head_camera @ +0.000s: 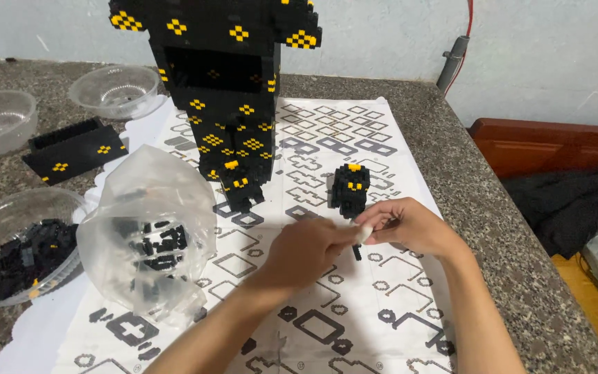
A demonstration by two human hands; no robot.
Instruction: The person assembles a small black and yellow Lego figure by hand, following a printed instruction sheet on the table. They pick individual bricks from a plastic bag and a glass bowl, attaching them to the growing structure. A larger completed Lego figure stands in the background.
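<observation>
My left hand (304, 251) and my right hand (413, 225) meet fingertip to fingertip over a printed instruction sheet (354, 325). My right fingers pinch a small white piece (363, 233). My left fingers close on a tiny black brick (356, 253) that sticks out just below the white piece. Just beyond the hands a small black and yellow brick assembly (349, 188) stands on the sheet. A tall black brick model with yellow dots (226, 90) rises at the far side of the sheet.
A crumpled clear plastic bag of black bricks (148, 235) lies left of my left hand. A clear bowl of black bricks (19, 253) sits at the left edge, and two more clear bowls (115, 90) stand further back. A flat black brick panel (74, 149) rests on the granite counter (513, 249).
</observation>
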